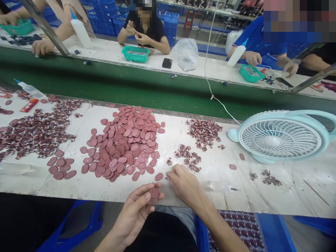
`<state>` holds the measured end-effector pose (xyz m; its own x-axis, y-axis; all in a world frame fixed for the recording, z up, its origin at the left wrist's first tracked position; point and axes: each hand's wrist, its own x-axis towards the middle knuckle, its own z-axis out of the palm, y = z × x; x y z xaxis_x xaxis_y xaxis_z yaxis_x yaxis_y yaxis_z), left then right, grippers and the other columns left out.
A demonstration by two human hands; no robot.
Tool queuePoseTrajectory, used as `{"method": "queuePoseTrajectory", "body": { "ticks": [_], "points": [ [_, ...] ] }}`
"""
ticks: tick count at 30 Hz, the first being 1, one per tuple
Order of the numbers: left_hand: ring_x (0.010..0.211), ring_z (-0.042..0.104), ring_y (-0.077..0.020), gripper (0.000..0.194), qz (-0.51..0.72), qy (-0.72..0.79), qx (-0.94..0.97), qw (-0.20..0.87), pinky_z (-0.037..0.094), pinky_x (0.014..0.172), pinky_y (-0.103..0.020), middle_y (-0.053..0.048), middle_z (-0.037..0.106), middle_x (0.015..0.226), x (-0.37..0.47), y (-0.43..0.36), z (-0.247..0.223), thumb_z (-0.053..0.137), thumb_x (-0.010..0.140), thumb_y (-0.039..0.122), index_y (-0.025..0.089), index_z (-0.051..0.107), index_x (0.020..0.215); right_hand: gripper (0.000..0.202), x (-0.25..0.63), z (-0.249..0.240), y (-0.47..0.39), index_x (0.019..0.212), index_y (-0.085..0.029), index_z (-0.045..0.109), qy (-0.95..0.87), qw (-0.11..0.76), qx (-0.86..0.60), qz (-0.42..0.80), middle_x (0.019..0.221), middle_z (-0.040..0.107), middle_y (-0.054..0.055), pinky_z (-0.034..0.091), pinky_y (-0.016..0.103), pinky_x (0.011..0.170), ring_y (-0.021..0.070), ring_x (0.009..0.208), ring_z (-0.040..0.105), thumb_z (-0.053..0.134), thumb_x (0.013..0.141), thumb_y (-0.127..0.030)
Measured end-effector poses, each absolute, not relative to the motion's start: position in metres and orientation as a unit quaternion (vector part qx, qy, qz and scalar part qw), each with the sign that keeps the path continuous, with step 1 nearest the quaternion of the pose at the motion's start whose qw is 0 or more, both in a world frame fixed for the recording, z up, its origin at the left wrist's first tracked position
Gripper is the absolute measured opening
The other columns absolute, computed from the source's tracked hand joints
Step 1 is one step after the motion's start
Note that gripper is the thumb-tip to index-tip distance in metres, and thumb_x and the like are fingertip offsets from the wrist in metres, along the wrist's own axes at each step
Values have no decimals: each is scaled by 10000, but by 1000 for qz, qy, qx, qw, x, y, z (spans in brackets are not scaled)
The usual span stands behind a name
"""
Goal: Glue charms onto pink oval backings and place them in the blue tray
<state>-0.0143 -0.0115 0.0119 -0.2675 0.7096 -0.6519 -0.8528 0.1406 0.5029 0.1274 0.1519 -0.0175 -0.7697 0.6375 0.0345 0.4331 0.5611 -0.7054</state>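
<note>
My left hand [136, 206] holds a flat reddish-brown oval piece [154, 193] between thumb and fingers, just in front of the table edge. With fingers bent together, my right hand [182, 182] rests on the white table, its fingertips at a small dark brown-and-white piece [167, 177]. Whether they grip that piece is hard to make out. Just beyond them is a loose cluster of similar small pieces [187, 155]. A large heap of oval pieces [128, 140] spreads to the left, one single oval [158, 176] lying between my hands.
A light-blue fan [278, 138] lies at right, its white cord running across the green belt [157, 92]. A clear bottle [216, 186] lies beside my right forearm. More small pieces [39, 133] are heaped at left. Across the belt, several people work with green baskets [135, 56].
</note>
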Motion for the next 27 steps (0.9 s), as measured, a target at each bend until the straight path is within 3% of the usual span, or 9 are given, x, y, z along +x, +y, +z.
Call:
{"method": "queuePoseTrajectory", "body": {
  "ticks": [3, 6, 9, 14, 21, 27],
  "points": [
    [1069, 793, -265, 241, 656, 447, -83, 603, 628, 707, -195, -116, 830, 1191, -10, -11, 8, 910, 764, 207, 189, 824, 989, 210, 143, -8, 138, 1020, -248, 761, -836, 179, -339, 392, 957, 709, 56, 586, 329, 709, 225, 866, 684, 589, 933, -166],
    [1060, 793, -261, 262, 644, 441, -83, 619, 629, 757, -218, -106, 851, 1118, -2, -9, 1, 943, 719, 215, 197, 832, 955, 209, 159, 5, 116, 1049, -251, 744, -780, 217, -376, 450, 898, 760, 43, 610, 288, 532, 191, 675, 729, 542, 1011, -293],
    [1022, 793, -260, 274, 630, 453, -48, 629, 629, 754, -246, -116, 850, 1119, 7, -6, -6, 960, 687, 224, 192, 839, 931, 160, 169, 14, 92, 1003, -279, 763, -682, 246, -401, 559, 822, 798, 21, 605, 282, 423, 191, 541, 722, 621, 981, -351],
    [951, 794, -217, 248, 627, 427, 14, 652, 614, 836, -264, -94, 850, 1129, 18, 1, -6, 944, 700, 178, 208, 843, 924, 192, 169, 20, 77, 976, -229, 823, -588, 257, -440, 628, 749, 811, 49, 646, 302, 557, 191, 593, 736, 735, 908, -385],
    [914, 784, -190, 149, 616, 439, 39, 653, 589, 873, -267, -81, 851, 1105, 19, 3, -4, 927, 718, 145, 202, 828, 813, 125, 170, 31, 91, 868, -240, 829, -611, 215, -444, 620, 641, 766, 19, 589, 282, 513, 184, 548, 693, 746, 867, -333],
    [897, 766, -219, 140, 605, 466, 59, 643, 565, 823, -273, -94, 858, 976, 24, 4, -5, 934, 718, 248, 181, 817, 680, 99, 170, 33, 96, 828, -215, 799, -617, 187, -441, 625, 695, 794, 23, 573, 259, 528, 171, 568, 697, 737, 859, -286]
  ]
}}
